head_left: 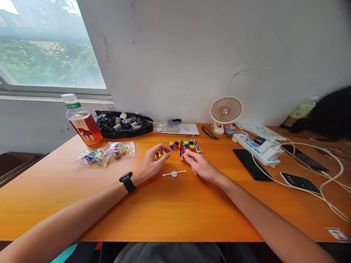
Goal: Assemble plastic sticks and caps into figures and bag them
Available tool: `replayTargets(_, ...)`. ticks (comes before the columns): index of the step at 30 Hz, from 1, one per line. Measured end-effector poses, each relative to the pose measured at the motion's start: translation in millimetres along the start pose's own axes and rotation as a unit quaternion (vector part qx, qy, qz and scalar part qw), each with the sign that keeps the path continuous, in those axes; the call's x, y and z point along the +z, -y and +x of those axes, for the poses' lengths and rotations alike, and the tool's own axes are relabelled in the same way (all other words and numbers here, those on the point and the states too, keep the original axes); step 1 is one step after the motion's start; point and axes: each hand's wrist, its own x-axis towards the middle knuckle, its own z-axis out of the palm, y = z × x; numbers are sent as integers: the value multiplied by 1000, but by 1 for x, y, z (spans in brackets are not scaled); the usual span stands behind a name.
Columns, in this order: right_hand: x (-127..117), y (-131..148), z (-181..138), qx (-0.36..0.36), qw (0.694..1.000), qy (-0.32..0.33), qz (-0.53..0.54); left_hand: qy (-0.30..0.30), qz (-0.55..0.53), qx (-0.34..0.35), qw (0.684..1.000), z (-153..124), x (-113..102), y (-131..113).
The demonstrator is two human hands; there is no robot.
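My left hand (pixel 154 159) is above the table, fingers curved and a gap between thumb and forefinger. Lime-green pieces (pixel 158 155) show through that gap; I see no firm grip on them. Opposite it, my right hand (pixel 201 166) has its fingers loosely extended to the left, with nothing visible in them. Below and between both hands lies a white arrow spinner (pixel 174 174) with a round centre. Just beyond my fingertips are round coloured discs (pixel 171 145) in rows and bundles of coloured plastic sticks (pixel 181 147). My right hand partly hides some of them.
Clear bags of coloured parts (pixel 120 149) and a tea bottle (pixel 85 124) stand left. Behind are a black bag with grey tubes (pixel 123 124), a paper sheet (pixel 189 129) and a fan (pixel 226 111). A power strip (pixel 256 149), cables and phones (pixel 251 164) occupy the right.
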Motion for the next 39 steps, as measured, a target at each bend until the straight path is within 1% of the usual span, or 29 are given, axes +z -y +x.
replayTargets(2,-1,8,-3,38,999,-10,26,-47,60,30,997,5,-8,7)
replayTargets(3,-1,11,-5,44,998,-27,38,-65,82,39,994,7,-12,12)
replayTargets(5,-4,15,-6,28,996,-71,54,-82,113,43,989,12,-18,23)
replayTargets(8,-7,11,-2,1,993,-107,51,-76,142,32,986,18,-23,38)
replayTargets(10,-9,3,2,-5,993,-112,31,-52,147,22,987,21,-23,44)
replayTargets(12,-11,-6,6,-16,994,-110,-6,-16,132,11,991,22,-22,48)
replayTargets(14,-11,-13,8,-40,990,-110,-79,20,108,4,994,22,-20,50)
replayTargets(17,-9,-21,8,-82,967,-91,-221,54,103,8,993,22,-19,49)
replayTargets(19,-7,-24,7,-96,954,-63,-278,64,121,14,990,21,-19,48)
replayTargets(22,-5,-24,5,-108,944,-34,-309,68,141,14,988,21,-19,46)
replayTargets(27,-6,-21,2,-116,930,-19,-348,73,147,17,986,21,-19,46)
replayTargets(30,-5,-19,1,-118,927,-19,-356,76,150,18,986,21,-19,49)
replayTargets(34,-4,-19,1,-122,922,-35,-366,74,158,21,984,22,-18,51)
replayTargets(37,-3,-19,0,-128,911,-29,-392,76,157,21,984,22,-18,50)
replayTargets(39,-3,-18,0,-132,909,-23,-395,77,157,23,984,22,-18,50)
